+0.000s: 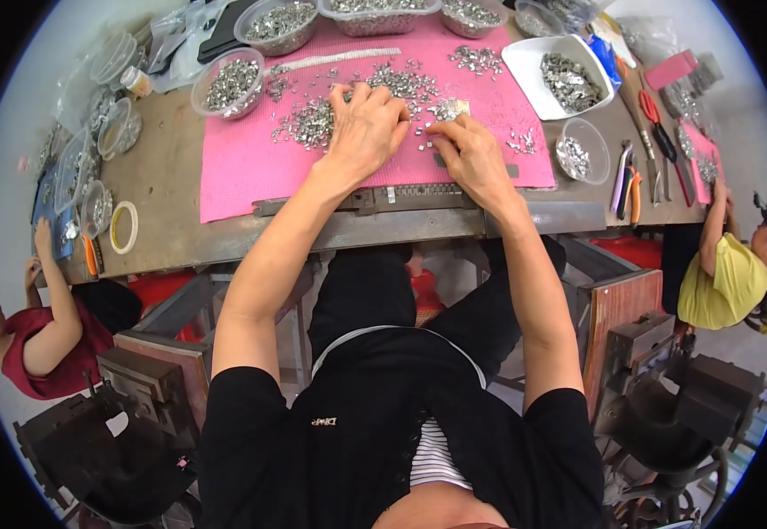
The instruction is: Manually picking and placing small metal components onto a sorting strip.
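Small shiny metal pieces (306, 125) lie in loose heaps on a pink ridged mat (234, 176). My left hand (366, 128) rests palm down over the middle heap, its fingers bent and slightly apart; whatever is beneath the palm is hidden. To its right, my right hand (474, 157) has thumb and index finger pinched together beside a few single pieces; what they hold is too small to make out. A slotted metal strip (414, 196) runs along the mat's near edge, below both hands.
Clear tubs of metal pieces (229, 84) line the back and left. A white tray (524, 70) and a small clear cup (597, 141) stand right, near pliers (636, 196) and red-handled scissors (657, 123). Co-workers sit at left (48, 339) and right (726, 278).
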The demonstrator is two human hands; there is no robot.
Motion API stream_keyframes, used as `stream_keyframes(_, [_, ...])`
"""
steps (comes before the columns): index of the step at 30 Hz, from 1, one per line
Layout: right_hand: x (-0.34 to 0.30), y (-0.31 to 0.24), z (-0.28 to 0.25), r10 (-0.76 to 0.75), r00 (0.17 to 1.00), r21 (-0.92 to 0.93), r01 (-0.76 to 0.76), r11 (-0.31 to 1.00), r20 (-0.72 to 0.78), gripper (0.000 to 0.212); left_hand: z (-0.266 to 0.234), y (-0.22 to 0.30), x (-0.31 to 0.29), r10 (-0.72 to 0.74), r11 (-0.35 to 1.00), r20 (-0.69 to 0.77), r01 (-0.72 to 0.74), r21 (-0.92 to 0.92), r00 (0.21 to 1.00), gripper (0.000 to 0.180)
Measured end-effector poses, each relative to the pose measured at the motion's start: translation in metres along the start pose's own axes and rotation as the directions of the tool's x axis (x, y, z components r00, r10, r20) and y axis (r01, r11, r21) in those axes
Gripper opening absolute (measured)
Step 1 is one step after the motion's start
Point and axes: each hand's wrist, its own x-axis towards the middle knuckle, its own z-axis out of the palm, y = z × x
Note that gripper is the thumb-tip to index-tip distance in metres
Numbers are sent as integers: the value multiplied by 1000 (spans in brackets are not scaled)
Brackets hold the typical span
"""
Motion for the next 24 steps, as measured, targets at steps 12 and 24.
stream_keyframes(12, [5,10,6,-108,994,-129,111,985,33,8,-11,16,-18,-27,975,136,56,-213,990,10])
stream_keyframes(24, [5,6,-2,-96,994,-18,97,995,53,12,-11,23,-19,-13,986,104,30,-163,994,10])
